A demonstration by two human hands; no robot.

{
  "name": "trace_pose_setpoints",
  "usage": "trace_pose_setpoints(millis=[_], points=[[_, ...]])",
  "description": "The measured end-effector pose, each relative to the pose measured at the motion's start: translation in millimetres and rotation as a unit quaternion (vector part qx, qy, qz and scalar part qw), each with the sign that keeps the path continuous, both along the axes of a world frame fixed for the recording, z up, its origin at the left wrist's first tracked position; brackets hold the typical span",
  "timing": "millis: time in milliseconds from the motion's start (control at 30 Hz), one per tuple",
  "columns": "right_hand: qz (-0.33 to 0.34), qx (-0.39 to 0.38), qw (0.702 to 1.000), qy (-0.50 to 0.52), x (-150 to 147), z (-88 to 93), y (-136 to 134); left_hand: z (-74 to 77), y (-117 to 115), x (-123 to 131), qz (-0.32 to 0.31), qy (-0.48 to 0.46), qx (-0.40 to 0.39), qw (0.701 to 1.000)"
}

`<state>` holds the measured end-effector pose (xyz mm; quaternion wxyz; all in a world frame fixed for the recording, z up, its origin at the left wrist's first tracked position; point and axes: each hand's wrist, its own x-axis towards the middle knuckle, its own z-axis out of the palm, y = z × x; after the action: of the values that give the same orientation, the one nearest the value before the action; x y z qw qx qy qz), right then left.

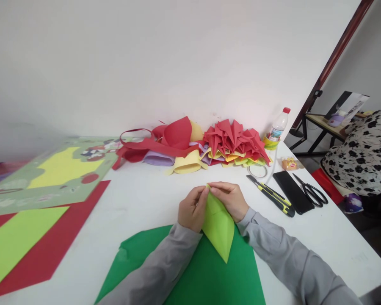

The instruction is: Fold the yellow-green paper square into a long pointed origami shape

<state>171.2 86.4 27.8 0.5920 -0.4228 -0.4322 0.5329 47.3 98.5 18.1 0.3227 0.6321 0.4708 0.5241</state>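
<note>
A folded lime-green sheet of paper (220,228) is held up in front of me, its lower point hanging over a large dark green sheet (216,279). My left hand (193,208) pinches the paper's top tip between thumb and fingers. From the other side, my right hand (230,199) is closed on the same tip, its fingertips close to the left ones. Creases run across and down the paper. Both forearms, in grey sleeves, rest over or near the dark green sheet.
Red folded paper pieces (233,137), paper rolls (186,163) and a bottle (276,129) stand along the wall. To the right lie a utility knife (269,195), a black phone-like slab (292,192) and scissors (311,190). Coloured sheets (79,228) lie left; a person (362,148) is at far right.
</note>
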Motion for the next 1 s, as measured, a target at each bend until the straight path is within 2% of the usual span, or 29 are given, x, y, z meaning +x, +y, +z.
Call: trace_pose_setpoints(millis=[167,300,533,767,1000], points=[[-0.005,-0.009,0.999,-0.033,6.8,-7.0,-3.0,1.4,-0.6,-0.5,-0.015,0.023,-0.026,0.999],[-0.021,0.008,0.994,-0.103,21.2,-10.5,-12.9,-4.4,2.1,-1.9,-0.025,0.055,-0.035,0.998],[-0.025,0.063,0.964,-0.256,38.0,-13.2,-41.0,-20.7,14.0,-8.3,0.022,0.161,0.026,0.986],[-0.005,0.133,0.892,-0.431,39.3,-19.6,-48.4,-28.4,23.9,-10.6,0.023,0.302,0.137,0.943],[-0.014,0.144,0.874,-0.463,37.8,-17.6,-52.5,-31.9,24.0,-9.3,0.029,0.402,0.198,0.893]])
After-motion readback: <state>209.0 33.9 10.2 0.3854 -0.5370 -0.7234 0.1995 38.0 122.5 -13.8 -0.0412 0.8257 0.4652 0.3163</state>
